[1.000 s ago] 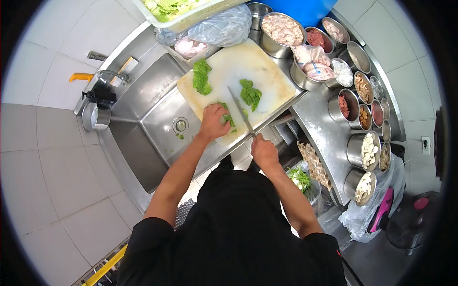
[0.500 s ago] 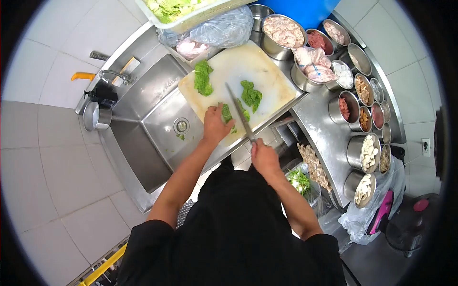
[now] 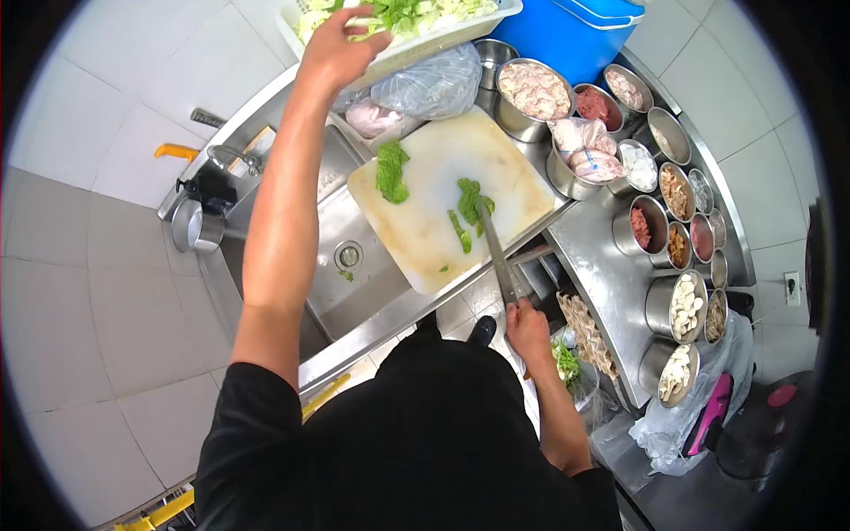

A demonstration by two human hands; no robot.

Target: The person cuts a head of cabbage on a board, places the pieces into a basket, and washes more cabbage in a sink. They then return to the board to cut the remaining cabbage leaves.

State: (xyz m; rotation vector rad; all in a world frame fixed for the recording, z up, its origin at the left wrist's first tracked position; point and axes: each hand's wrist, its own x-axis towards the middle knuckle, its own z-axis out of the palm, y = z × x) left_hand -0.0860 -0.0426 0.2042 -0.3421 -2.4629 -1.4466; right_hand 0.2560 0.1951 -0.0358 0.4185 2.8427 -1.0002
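My left hand [image 3: 343, 53] is over the near left edge of a white basket [image 3: 443, 37], its fingers spread and nothing visible in them. Chopped green leaves [image 3: 416, 16] fill that basket. In my right hand [image 3: 529, 332] is the handle of a long knife [image 3: 498, 258]. The blade points away from me, across the front right edge of the cutting board [image 3: 434, 159], and its tip touches or overlaps a dark green leaf piece [image 3: 470, 196]. Beside it lies a narrow leaf strip [image 3: 459, 232]. A larger green leaf [image 3: 390, 173] rests at the board's left side.
A steel sink [image 3: 363, 288] is left of and partly under the board. Plastic-bagged food [image 3: 434, 81] sits behind it. Several steel pots of meat [image 3: 534, 88] and other ingredients line the right counter [image 3: 593, 257]. A blue container [image 3: 567, 35] stands at the back.
My left hand has left the leaf on the board and reached up to the basket, where more dark green pieces now show. The knife has shifted right and towards me.
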